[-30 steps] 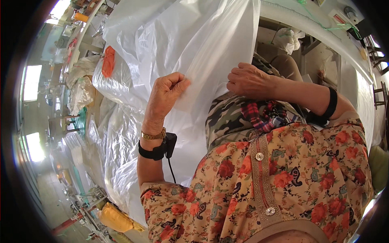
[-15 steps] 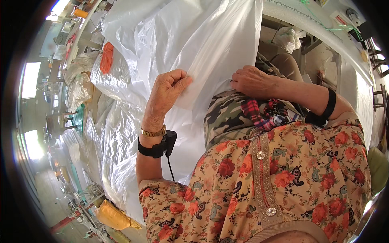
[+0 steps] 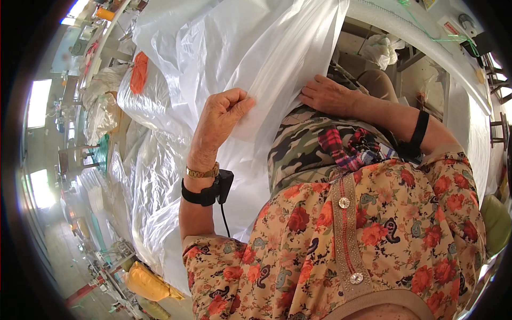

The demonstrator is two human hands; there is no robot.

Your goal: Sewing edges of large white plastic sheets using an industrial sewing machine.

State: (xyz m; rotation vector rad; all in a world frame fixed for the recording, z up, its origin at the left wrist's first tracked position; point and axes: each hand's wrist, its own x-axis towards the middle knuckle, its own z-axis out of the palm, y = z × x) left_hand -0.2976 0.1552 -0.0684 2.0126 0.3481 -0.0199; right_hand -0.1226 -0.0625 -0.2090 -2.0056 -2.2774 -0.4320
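A large sheet of white translucent plastic film (image 3: 266,58) hangs in folds in front of me and comes down over my lap. My left hand (image 3: 221,117) is closed in a pinch, thumb against the fingers, on the film left of centre. To the right, my right hand (image 3: 328,97) rests at the film's right edge, above my camouflage-patterned lap cloth (image 3: 298,138). Its fingers are bent and pressed on the film there; the fingertips are partly hidden.
A heap of clear plastic (image 3: 154,181) fills the left side, with an orange-red bundle (image 3: 139,73) on it. A white table edge (image 3: 416,37) curves across the upper right, with green string (image 3: 445,39) over it. Below it hangs a crumpled white bag (image 3: 383,49). A yellow package (image 3: 149,282) lies at lower left.
My right hand has shifted slightly left and its fingers look a little more extended. The film's right edge has moved with it. My left hand stays nearly in place.
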